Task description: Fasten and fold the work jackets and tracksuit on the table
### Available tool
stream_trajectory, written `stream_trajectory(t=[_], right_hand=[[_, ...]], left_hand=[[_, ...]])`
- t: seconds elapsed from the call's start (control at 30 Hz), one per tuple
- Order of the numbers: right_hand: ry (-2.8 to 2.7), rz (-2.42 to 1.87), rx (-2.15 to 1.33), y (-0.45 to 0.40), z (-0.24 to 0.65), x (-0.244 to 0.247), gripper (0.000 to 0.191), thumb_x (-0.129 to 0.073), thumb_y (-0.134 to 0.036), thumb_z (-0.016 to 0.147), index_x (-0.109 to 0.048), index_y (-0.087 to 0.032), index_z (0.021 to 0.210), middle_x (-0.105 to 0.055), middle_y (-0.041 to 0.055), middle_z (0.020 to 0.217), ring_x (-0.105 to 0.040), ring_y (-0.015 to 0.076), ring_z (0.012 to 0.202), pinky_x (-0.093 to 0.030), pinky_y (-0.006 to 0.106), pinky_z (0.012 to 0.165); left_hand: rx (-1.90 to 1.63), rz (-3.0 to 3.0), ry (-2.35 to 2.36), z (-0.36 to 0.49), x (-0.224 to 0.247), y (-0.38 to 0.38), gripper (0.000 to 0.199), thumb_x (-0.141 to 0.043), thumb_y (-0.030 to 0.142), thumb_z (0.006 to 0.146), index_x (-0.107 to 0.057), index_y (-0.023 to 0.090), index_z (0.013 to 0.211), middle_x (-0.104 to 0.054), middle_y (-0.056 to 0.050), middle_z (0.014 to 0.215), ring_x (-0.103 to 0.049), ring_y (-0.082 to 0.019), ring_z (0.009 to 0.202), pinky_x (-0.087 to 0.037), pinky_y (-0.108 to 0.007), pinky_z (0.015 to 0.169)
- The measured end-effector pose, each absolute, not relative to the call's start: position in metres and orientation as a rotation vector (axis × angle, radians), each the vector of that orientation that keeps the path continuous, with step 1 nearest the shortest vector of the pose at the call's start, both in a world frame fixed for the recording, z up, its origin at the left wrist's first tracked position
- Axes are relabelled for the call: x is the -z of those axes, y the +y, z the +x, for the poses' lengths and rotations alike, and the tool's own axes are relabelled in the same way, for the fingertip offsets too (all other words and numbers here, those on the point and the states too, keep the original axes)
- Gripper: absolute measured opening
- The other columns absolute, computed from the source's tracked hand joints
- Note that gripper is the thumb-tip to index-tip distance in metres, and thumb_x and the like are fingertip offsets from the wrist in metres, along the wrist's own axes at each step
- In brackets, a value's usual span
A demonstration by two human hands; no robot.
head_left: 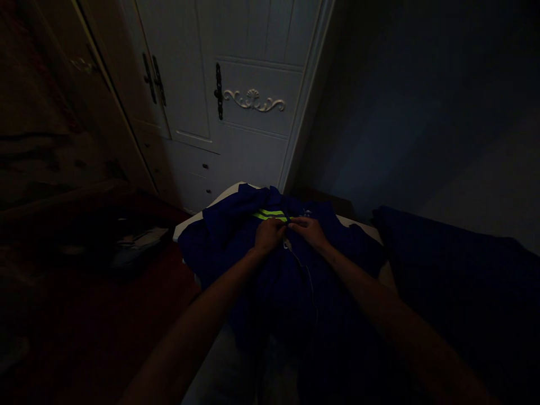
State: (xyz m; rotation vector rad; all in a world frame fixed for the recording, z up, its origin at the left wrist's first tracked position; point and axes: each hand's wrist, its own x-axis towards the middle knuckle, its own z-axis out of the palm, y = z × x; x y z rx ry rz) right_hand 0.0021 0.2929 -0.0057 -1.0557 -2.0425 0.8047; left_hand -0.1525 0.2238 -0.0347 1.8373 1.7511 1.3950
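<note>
Left hand (269, 233) and right hand (311, 230) nearly meet, fingertips to fingertips, over a blue garment (228, 244). With each I pinch a bit of its cloth, fingers closed and thumbs drawn in; exactly which edge or fold lies between them is too dark to tell. The garment lies rumpled beneath both hands, spreading out to either side and down towards me between my forearms. Just beyond my left fingers: bright yellow-green stripes (270, 214). Just beyond my right fingers: a small pale mark (306, 214) on the cloth. Directly below the fingertips sits a small pale item (287, 244), details unclear; a thin light cord (311, 287) trails from near it towards me. Pale table (182, 228) shows past the garment's edges, left and right of my hands. Farther ahead of them stands a white wardrobe (248, 34) with a raised scroll ornament (253, 102). Well right of my right hand: dark blue fabric (464, 247).
</note>
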Motion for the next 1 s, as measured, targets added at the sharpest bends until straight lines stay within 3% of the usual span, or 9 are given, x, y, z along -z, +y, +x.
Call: stream_trajectory(t=[0.23,0.5,0.8,0.9,1.0], right_hand=[[-2.069,-0.971,-0.772,0.295,0.004,0.011,0.032,-0.068,-0.044,0.073,-0.076,-0.018,0.09,-0.073,0.0052,0.1,-0.068,0.0238,0.096,-0.052,0.039,0.092],[-2.068,-0.901,-0.78,0.296,0.002,0.016,0.028,-0.063,-0.038,0.077,-0.071,-0.016,0.092,-0.073,0.0051,0.094,-0.067,0.0195,0.088,-0.052,0.032,0.083],[-2.062,-0.872,-0.636,0.294,-0.004,0.02,0.021,-0.054,-0.028,0.078,-0.068,-0.019,0.09,-0.07,0.0036,0.097,-0.063,0.0182,0.095,-0.046,0.031,0.09],[-1.786,-0.98,-0.725,0.303,-0.001,0.02,0.022,-0.057,-0.033,0.072,-0.066,-0.018,0.086,-0.068,0.0018,0.085,-0.061,0.017,0.083,-0.048,0.027,0.079],[-1.523,-1.094,-0.676,0.318,0.02,0.016,0.024,-0.048,-0.038,0.073,-0.059,-0.018,0.08,-0.061,-0.0007,0.072,-0.055,0.014,0.068,-0.046,0.024,0.066]], left_hand=[[-1.496,1.796,1.626,-0.156,0.04,0.228,0.02,-0.058,0.019,0.085,-0.075,0.017,0.094,-0.073,-0.006,0.094,-0.065,-0.018,0.089,-0.049,-0.029,0.083],[-1.572,1.758,1.473,-0.158,0.046,0.234,0.02,-0.058,0.016,0.082,-0.075,0.016,0.092,-0.073,-0.006,0.093,-0.065,-0.019,0.089,-0.049,-0.031,0.084],[-1.682,1.622,1.273,-0.155,0.044,0.233,0.016,-0.059,0.013,0.075,-0.073,0.016,0.082,-0.071,-0.003,0.083,-0.064,-0.017,0.079,-0.049,-0.028,0.077],[-1.804,1.465,1.279,-0.155,0.042,0.23,0.013,-0.057,0.015,0.078,-0.069,0.016,0.082,-0.069,-0.002,0.081,-0.063,-0.016,0.078,-0.049,-0.026,0.075],[-2.03,1.138,1.406,-0.163,0.042,0.229,0.01,-0.051,0.02,0.082,-0.061,0.017,0.081,-0.064,-0.001,0.081,-0.059,-0.016,0.079,-0.046,-0.026,0.074]])
